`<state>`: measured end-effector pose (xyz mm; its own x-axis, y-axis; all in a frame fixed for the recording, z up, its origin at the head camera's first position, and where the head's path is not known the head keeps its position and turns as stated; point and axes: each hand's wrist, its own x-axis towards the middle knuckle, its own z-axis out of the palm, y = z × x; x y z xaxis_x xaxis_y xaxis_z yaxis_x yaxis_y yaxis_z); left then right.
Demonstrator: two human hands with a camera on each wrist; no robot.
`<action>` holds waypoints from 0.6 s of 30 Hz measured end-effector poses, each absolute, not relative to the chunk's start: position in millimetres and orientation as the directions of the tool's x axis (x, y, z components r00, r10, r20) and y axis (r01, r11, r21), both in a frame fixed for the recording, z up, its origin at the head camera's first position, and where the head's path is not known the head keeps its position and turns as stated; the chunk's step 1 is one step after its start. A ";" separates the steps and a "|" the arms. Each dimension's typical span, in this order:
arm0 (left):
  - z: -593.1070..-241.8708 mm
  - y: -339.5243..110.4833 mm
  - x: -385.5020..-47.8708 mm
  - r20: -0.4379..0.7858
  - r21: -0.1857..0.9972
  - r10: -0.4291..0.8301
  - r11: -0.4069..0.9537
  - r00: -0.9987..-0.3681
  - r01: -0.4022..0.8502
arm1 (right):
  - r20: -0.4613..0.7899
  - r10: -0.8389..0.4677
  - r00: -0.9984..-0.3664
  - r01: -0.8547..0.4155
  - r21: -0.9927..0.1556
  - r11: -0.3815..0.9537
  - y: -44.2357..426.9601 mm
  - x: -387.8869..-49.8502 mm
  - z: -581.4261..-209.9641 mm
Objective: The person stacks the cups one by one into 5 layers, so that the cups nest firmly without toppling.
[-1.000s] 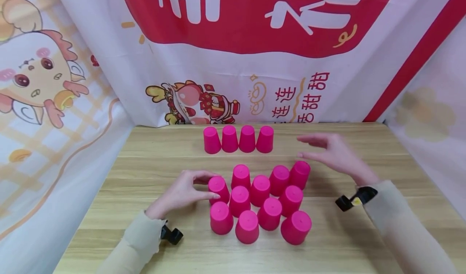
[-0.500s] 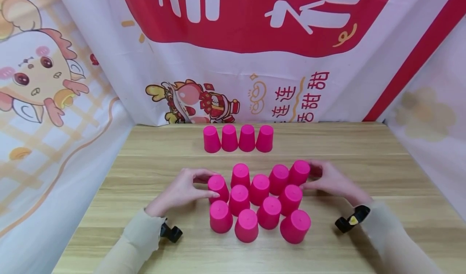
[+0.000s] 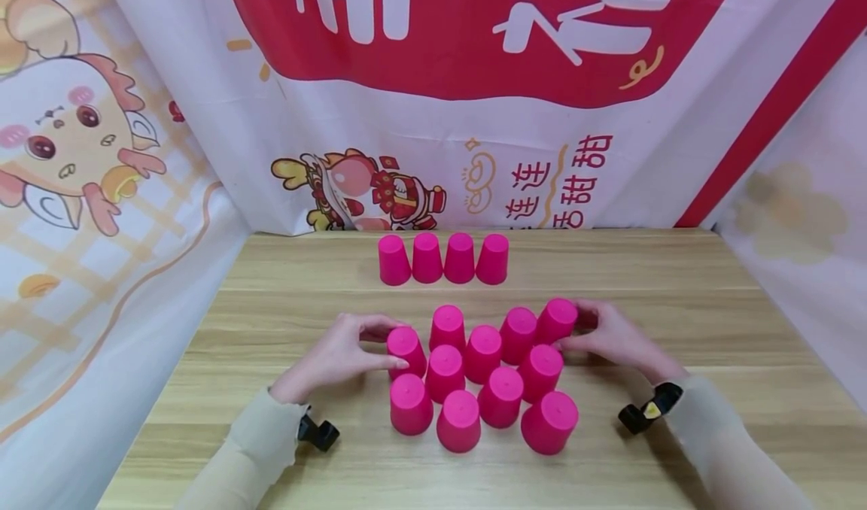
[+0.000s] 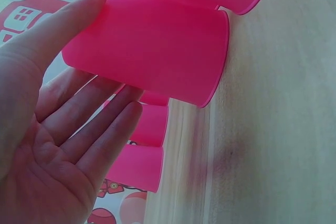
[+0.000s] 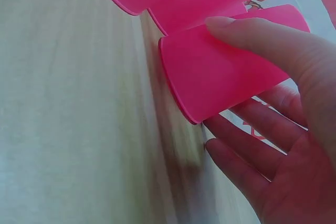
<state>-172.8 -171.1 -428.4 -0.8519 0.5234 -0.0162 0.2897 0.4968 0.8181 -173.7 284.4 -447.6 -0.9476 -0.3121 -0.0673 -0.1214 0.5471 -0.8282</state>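
Note:
Several plain pink cups stand upside down in a loose cluster on the wooden table. My left hand [image 3: 342,356] grips the leftmost pink cup [image 3: 405,348], thumb on the near side and fingers behind. In the left wrist view that cup [image 4: 152,45] lies between the thumb and the fingers. At the cluster's far right corner, my right hand [image 3: 606,338] grips another pink cup [image 3: 558,320]. The right wrist view shows the thumb across this cup [image 5: 226,72], with the fingers along its other side. Both gripped cups stand close against their neighbours.
A straight row of upside-down pink cups [image 3: 443,258] stands farther back on the wooden table [image 3: 305,265]. Other cluster cups, such as the front right one [image 3: 550,423], sit between my hands. Printed cloth [image 3: 420,119] hangs behind the table and at both sides.
My right hand has come down and toward me from beyond the cluster onto the far right cup and now grips it. My left hand has stayed on its cup.

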 end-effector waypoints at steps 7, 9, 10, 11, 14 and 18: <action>-428.4 -171.7 -173.4 -0.012 0.816 0.524 0.498 -0.852 0.294 | -0.064 -0.296 -0.953 -0.103 -0.851 0.515 283.8 -188.9 -446.6; -428.9 -171.6 -173.4 -0.010 0.815 0.524 0.498 -0.852 0.296 | -0.071 -0.272 -0.960 -0.087 -0.846 0.526 282.3 -194.1 -444.5; -428.8 -171.5 -173.4 -0.011 0.815 0.524 0.499 -0.852 0.296 | -0.073 -0.262 -0.962 -0.080 -0.844 0.530 281.9 -197.2 -444.0; -428.8 -171.2 -173.4 -0.010 0.815 0.524 0.498 -0.852 0.297 | -0.069 -0.260 -0.963 -0.083 -0.842 0.532 281.5 -200.5 -444.1; -428.7 -170.8 -173.3 -0.009 0.817 0.525 0.495 -0.851 0.297 | -0.067 -0.234 -0.970 -0.073 -0.838 0.541 280.5 -210.5 -445.8; -429.0 -170.8 -173.2 -0.013 0.818 0.522 0.496 -0.853 0.292 | -0.082 -0.210 -0.974 -0.043 -0.845 0.533 277.0 -223.9 -448.6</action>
<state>-173.2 -170.8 -429.0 -0.8527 0.5222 -0.0126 0.2919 0.4963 0.8176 -223.9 277.0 -448.6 -0.9744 -0.2096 -0.0819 -0.0435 0.5325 -0.8453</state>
